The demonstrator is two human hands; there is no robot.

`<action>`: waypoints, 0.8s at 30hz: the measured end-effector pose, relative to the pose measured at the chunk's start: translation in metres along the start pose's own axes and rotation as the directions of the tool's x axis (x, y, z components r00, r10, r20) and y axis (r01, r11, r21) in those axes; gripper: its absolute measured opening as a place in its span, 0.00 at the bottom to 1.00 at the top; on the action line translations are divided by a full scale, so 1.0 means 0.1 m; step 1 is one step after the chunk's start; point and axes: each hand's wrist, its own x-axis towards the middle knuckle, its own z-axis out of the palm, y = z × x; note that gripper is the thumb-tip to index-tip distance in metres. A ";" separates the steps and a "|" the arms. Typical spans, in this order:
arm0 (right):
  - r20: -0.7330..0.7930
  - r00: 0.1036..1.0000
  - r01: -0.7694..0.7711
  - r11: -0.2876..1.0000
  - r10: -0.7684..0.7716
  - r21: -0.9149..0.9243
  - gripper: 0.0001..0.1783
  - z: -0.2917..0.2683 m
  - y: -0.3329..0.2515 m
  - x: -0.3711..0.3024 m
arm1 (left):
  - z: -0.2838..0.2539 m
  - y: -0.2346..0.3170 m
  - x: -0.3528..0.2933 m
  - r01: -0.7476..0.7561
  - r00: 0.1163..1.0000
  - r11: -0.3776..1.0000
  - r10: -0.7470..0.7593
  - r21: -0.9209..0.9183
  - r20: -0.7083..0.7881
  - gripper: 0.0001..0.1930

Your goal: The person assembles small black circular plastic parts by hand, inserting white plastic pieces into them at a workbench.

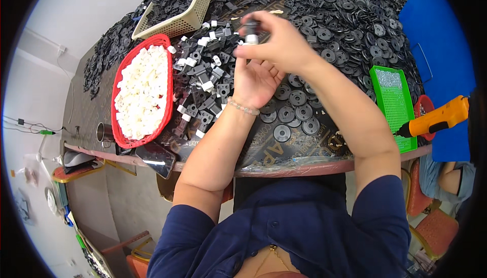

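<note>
My right hand (284, 44) is closed in a pinch around a small black-and-white plastic part (251, 38), black on top with a white piece below. Motion blurs the fingers and the part. Just beneath it, my left hand (256, 82) is turned palm up, its thumb raised toward the part. The other left fingers look curled and are partly hidden behind my right hand, so its grip is unclear. Beside my left wrist lies a pile of black plastic brackets (205, 93), some fitted with white pieces. Loose black discs (303, 112) lie to the right of that wrist.
A red basket of white pieces (169, 95) stands left, with a cream basket (195, 20) behind it. Black parts heap across the back. At right are a green tray (393, 95), a red bowl (428, 104) and an orange power screwdriver (439, 117). A phone (156, 159) overhangs the front edge.
</note>
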 end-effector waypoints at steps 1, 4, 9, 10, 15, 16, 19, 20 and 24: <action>0.003 0.998 0.056 0.994 -0.056 -0.099 0.37 0.14 -0.01 0.10 | -0.03 -0.01 0.03 0.002 1.000 1.000 -0.002 -0.001 0.004 0.34; 0.138 0.984 0.154 0.923 -0.111 -0.352 0.49 0.62 -0.09 0.43 | -0.24 0.02 0.08 -0.045 0.998 0.992 0.051 -0.121 0.043 0.27; 0.028 0.954 0.266 0.799 -0.298 -0.540 0.48 1.02 0.19 0.83 | -0.34 0.12 0.12 -0.026 0.999 0.990 0.028 -0.140 0.019 0.22; 0.059 0.985 0.173 0.872 -0.164 -0.458 0.42 0.84 0.24 0.94 | 0.00 0.06 0.06 -0.120 0.983 0.990 0.109 -0.074 -0.145 0.23; -0.083 0.989 -0.108 0.212 0.125 -0.971 0.20 -0.28 0.82 1.05 | -0.16 0.10 0.09 -0.084 0.953 0.996 0.069 -0.039 -0.294 0.26; -0.151 0.940 -0.194 0.113 0.307 -0.974 0.21 -0.41 0.81 0.94 | -0.16 0.12 0.08 -0.083 0.946 0.996 0.069 -0.031 -0.316 0.25; -0.072 0.914 -0.126 0.111 0.399 -0.986 0.25 -0.78 1.01 0.66 | -0.14 0.08 0.08 -0.062 0.944 0.998 0.053 -0.016 -0.325 0.24; 0.001 0.934 -0.056 0.150 0.357 -0.987 0.26 -0.92 1.12 0.57 | -0.13 0.06 0.09 -0.054 0.944 0.999 0.052 0.002 -0.326 0.24; -0.021 0.995 0.024 0.435 -0.098 -0.900 0.27 -1.08 1.09 0.14 | -0.06 0.04 0.04 -0.074 0.947 0.947 0.165 0.313 -0.275 0.18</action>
